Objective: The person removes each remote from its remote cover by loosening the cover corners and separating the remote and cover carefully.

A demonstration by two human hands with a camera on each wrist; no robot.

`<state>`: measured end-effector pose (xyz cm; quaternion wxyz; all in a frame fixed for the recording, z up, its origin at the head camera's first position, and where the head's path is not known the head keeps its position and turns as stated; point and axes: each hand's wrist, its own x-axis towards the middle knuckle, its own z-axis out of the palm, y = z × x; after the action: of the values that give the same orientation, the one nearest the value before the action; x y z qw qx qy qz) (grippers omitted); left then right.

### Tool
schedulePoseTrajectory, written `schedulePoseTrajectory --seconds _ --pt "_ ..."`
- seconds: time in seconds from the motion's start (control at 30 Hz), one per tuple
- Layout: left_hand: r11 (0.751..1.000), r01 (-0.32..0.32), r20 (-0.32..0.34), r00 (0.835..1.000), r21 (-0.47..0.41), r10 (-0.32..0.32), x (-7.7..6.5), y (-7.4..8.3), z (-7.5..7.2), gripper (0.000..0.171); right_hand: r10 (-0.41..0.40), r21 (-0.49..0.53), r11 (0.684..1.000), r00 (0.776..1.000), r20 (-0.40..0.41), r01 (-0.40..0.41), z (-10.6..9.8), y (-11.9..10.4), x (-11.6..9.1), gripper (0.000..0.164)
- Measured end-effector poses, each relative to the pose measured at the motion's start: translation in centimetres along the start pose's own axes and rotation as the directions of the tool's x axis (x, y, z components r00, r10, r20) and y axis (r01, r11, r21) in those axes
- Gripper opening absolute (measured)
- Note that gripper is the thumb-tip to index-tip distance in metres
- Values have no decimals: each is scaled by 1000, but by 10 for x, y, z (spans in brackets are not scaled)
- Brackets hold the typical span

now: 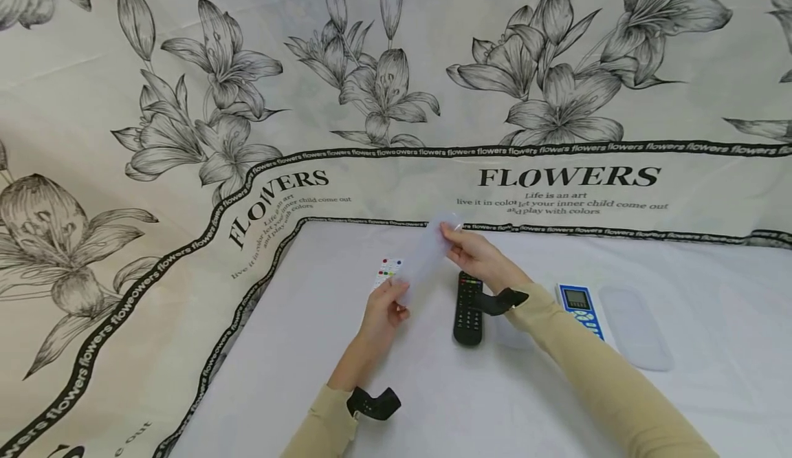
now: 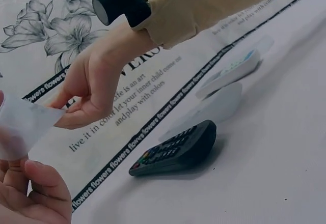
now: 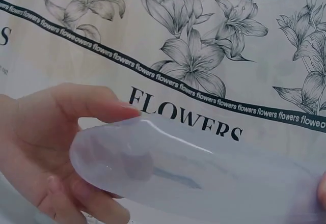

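A translucent soft remote-control cover (image 1: 427, 257) is held up above the table, tilted, between both hands. My left hand (image 1: 382, 310) pinches its lower end between thumb and fingers. At the upper end my right hand (image 1: 479, 255) grips the edge with thumb and fingertips. In the right wrist view the cover (image 3: 204, 183) stretches from my left hand (image 3: 56, 142) to a fingertip at the right edge. Partly hidden behind the cover and left hand lies a white remote (image 1: 385, 272) with coloured buttons. Below my right hand is a black remote (image 1: 468, 320), lying on the table.
To the right lies a white and blue remote (image 1: 580, 310) with a small screen, and beside it another translucent cover (image 1: 636, 327). A further clear cover (image 1: 513, 337) shows partly under the right forearm. Flower-printed cloth (image 1: 383, 86) hangs behind the white table (image 1: 297, 320).
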<state>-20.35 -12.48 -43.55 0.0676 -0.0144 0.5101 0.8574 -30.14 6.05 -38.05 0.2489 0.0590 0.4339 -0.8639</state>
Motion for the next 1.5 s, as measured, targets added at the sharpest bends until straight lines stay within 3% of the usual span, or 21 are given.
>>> schedulePoseTrajectory --seconds 0.2,0.47,0.63,0.77,0.93,0.97,1.13,1.3,1.4,1.5 --pt "994 68 -33 997 84 -66 1 1 -3 14 -25 -67 997 1000 -12 24 4 0 2 34" --pt "993 68 -30 997 97 -65 -3 1 -6 6 -20 -89 996 1000 7 21 5 3 2 33" --pt "998 46 -117 992 40 -41 -5 -2 -5 13 -45 -165 986 998 -34 39 5 5 6 29" --pt "997 31 -185 983 69 -17 -3 -5 -7 9 -82 -240 968 996 -47 69 5 5 7 23" --pt "985 30 -238 971 169 11 -3 -7 -10 33 -142 -361 925 989 -39 118 7 1 10 1" --pt "979 26 -241 970 200 24 -4 -7 -10 37 -145 -381 917 988 -43 118 7 0 10 4" --pt "932 -28 -184 978 360 100 -10 -8 -12 40 -128 -446 891 990 -60 88 3 -4 15 13" --pt "875 -55 -89 990 482 112 -16 -12 -15 34 -113 -523 849 993 -39 76 -5 -8 20 27" --pt "817 -80 -53 989 572 134 -19 -13 -15 36 -91 -584 809 996 -18 64 -8 -9 23 35" --pt "742 -71 -72 985 667 159 -21 -12 -15 35 -67 -648 759 998 5 55 -10 -10 27 38"
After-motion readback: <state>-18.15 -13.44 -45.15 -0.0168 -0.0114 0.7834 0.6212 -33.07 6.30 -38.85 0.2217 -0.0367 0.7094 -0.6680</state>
